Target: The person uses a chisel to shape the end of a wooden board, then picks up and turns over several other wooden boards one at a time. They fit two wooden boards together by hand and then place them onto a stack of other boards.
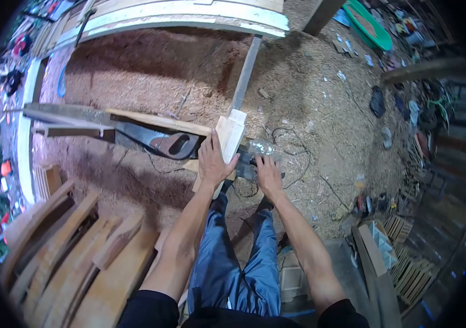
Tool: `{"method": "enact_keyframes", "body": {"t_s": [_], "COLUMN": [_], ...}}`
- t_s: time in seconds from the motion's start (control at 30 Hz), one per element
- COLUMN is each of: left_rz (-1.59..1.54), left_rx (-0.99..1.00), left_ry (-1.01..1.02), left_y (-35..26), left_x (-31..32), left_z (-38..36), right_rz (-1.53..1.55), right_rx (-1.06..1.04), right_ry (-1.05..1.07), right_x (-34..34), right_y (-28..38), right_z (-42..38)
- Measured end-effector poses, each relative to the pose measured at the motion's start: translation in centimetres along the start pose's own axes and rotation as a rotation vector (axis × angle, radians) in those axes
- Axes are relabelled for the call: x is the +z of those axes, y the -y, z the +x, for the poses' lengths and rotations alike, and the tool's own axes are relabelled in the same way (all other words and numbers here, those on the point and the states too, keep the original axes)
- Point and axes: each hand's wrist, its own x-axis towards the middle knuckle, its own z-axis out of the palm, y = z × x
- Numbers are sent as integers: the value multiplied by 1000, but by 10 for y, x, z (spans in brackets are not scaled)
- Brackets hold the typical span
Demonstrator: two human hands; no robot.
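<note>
A pale wooden block (229, 138) with a stepped, narrower end lies slanted in front of me. My left hand (214, 164) grips it, fingers along one side and thumb at the other. My right hand (269, 176) curls its fingers over the edge of a dark metal tool (248, 167) beside the block; its exact kind is hard to make out. Left of the block, a handsaw (174, 144) with a brown handle rests below a wooden strip (159, 121). The lower part of the block is partly covered by my left hand and wrist.
A long workbench (173, 22) with pale boards crosses the top. Several curved wooden pieces (118, 273) stand at lower left. A dark cord (305, 164) loops over the shavings-covered ground (337, 136). At upper right lies a green basin (372, 27); slatted wooden pieces (411, 273) sit at lower right.
</note>
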Motion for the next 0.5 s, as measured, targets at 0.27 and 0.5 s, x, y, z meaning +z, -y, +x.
{"method": "enact_keyframes", "body": {"t_s": [0.27,0.5], "left_rz": [19,-20], "left_rx": [13,-34], "left_ry": [-75,52], "left_y": [-4,-2], "left_x": [2,-6], "left_z": [3,7], "right_rz": [90,326], "right_rx": [-92,161], "right_ry": [98,190], "right_x": [-20,-17], "right_y": [-36,-37], "right_z": [-19,-28]}}
